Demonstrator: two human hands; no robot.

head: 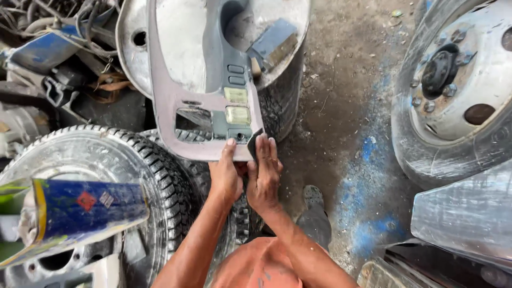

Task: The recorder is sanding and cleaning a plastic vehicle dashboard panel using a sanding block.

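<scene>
So the big pinkish-grey plastic panel point(170, 90) with cut-out openings and a darker grey centre strip of button slots is propped over the tyres, its top edge cut off by the frame so you can't see how far up it goes. The left hand point(226, 176) grips the panel's bottom edge, thumb up on the front face near the lowest slot and the other fingers curled out of sight behind it. The right hand point(264, 173) is right beside it, fingers flat and together, pressing a small dark sheet point(255, 143) against the panel's lower right corner; most of that sheet is hidden under the fingers, so hard to say exactly what it is. Under the panel there's a treaded tyre point(160, 165) on a pale rim lying flat, and a second tyre with a silvery rim point(277, 101) behind, mostly covered by the panel. A blue and yellow can point(80, 210) sits blurry at lower left. Far right there's a truck wheel point(458, 90), partly cropped, and the dirt floor point(368, 176) has blue paint stains. A grey shoe point(313, 197) peeks out below the arms.
</scene>
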